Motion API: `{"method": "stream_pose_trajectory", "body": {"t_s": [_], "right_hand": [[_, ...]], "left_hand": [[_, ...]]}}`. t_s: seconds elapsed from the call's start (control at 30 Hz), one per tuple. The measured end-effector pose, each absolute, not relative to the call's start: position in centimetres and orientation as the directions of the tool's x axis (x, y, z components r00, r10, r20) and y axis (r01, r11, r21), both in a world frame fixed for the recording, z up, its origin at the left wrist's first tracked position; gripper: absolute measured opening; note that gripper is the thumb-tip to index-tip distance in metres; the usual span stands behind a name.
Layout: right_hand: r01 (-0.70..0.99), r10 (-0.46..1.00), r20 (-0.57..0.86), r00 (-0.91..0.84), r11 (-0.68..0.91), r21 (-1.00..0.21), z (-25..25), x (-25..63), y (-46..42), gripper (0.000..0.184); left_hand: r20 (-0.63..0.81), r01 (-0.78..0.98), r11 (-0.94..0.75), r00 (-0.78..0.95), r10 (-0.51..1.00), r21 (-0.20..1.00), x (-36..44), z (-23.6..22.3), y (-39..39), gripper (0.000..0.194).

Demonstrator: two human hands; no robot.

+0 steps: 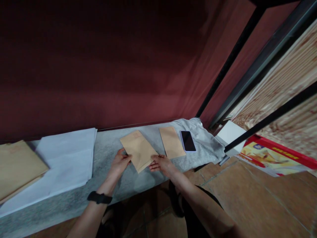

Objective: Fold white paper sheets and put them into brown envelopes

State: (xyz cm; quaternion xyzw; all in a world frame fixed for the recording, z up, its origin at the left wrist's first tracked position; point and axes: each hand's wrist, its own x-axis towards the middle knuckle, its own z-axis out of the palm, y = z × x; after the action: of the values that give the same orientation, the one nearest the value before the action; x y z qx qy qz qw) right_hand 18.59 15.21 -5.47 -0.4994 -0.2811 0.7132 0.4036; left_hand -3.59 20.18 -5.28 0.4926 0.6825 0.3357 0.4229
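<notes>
A brown paper envelope (pixel 140 147) is held slightly tilted over the grey cloth. My left hand (pixel 121 161) pinches its left edge between thumb and fingers. On the opposite side, my right hand (pixel 160 162) grips the lower right corner, thumb on top. Faint reddish print shows near the envelope's upper edge. Just right of it, a second brown envelope (pixel 172 142) lies flat on the cloth. A smartphone (pixel 188 141) with a dark screen rests beside that one.
Grey cloth (pixel 106 152) covers the long narrow bench. White paper sheets (pixel 66 158) and larger brown envelopes (pixel 19 165) lie at the left. A dark red wall (pixel 123 82) stands behind. Black metal bars (pixel 232 61) rise at the right, near a red and yellow box (pixel 272 153).
</notes>
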Motion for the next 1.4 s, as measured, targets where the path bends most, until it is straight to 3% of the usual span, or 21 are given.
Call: {"method": "stream_pose_trajectory", "body": {"t_s": [0.07,0.17,0.23,0.3,0.4,0.5,0.8,1.03,1.2,1.4], "right_hand": [[-0.288,0.833,-0.515,-0.201,-0.553,-0.782,-5.7,18.3,14.9,0.03],[-0.286,0.807,-0.545,-0.226,-0.59,-0.755,-6.0,18.0,14.5,0.035],[-0.276,0.799,-0.55,-0.241,-0.6,-0.751,-6.0,17.9,14.3,0.038],[-0.257,0.795,-0.546,-0.262,-0.603,-0.755,-6.0,17.9,14.2,0.041],[-0.241,0.79,-0.543,-0.285,-0.607,-0.757,-6.0,17.9,14.1,0.043],[-0.243,0.779,-0.561,-0.28,-0.623,-0.744,-5.8,17.9,14.0,0.038],[-0.249,0.769,-0.55,-0.326,-0.631,-0.734,-5.6,18.3,14.0,0.037],[-0.245,0.73,-0.562,-0.388,-0.67,-0.701,-6.2,18.6,14.5,0.045],[-0.198,0.693,-0.601,-0.397,-0.705,-0.681,-5.9,18.7,14.8,0.039],[-0.211,0.708,-0.58,-0.404,-0.689,-0.693,-6.1,18.7,14.7,0.041]], "left_hand": [[-0.002,0.616,0.121,-0.191,0.982,0.778,-3.6,-5.7,20.6,0.057],[0.284,0.765,-0.21,0.037,0.958,0.609,-2.5,-6.4,20.8,0.052],[0.286,0.775,-0.36,0.24,0.928,0.519,-1.1,-7.1,20.4,0.052],[0.199,0.796,-0.425,0.376,0.905,0.43,0.2,-7.7,20.0,0.053],[0.09,0.842,-0.436,0.431,0.898,0.317,1.4,-8.1,20.0,0.055],[0.074,0.876,-0.41,0.405,0.911,0.255,1.4,-7.8,20.7,0.057],[0.069,0.922,-0.301,0.294,0.953,0.244,2.1,-7.5,22.9,0.058],[-0.002,0.83,-0.404,0.438,0.899,0.385,1.5,-8.8,22.6,0.055],[-0.042,0.761,-0.448,0.526,0.849,0.468,0.5,-9.7,20.8,0.053],[-0.027,0.764,-0.491,0.551,0.834,0.419,1.1,-9.4,17.6,0.055]]}}
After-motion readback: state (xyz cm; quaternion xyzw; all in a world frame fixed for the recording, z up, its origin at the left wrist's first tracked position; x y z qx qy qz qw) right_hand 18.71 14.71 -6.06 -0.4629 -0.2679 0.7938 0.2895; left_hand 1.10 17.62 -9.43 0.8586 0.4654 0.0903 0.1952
